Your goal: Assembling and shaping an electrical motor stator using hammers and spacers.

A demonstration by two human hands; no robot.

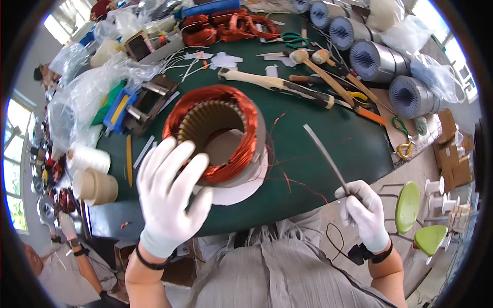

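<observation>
Stator [218,136] sits on a white paper disc [241,192] near the front edge of the green worktop [334,149], bore tilted toward the wearer, so slots and copper windings face up for access.

L hand [169,197], white glove, fingers spread and laid over the near rim of the stator. It looks like a steadying hold, not a closed grip.

R hand [364,213], gloved, pinching the lower end of a thin grey strip [323,154]. The strip angles up-left toward the stator and is well clear of it. R hand sits off the worktop's front edge, over the lap.

Loose copper wire strands [292,179] trail from the stator toward R hand, a likely snag risk.

Room: open green patch betw. stator and strip. Mallets [277,84] and pliers lie farther back, bare stators [377,59] back-right, thread spools [92,174] and a blue-and-black jig [136,108] left. L side is crowded; R-front is the free lane.
</observation>
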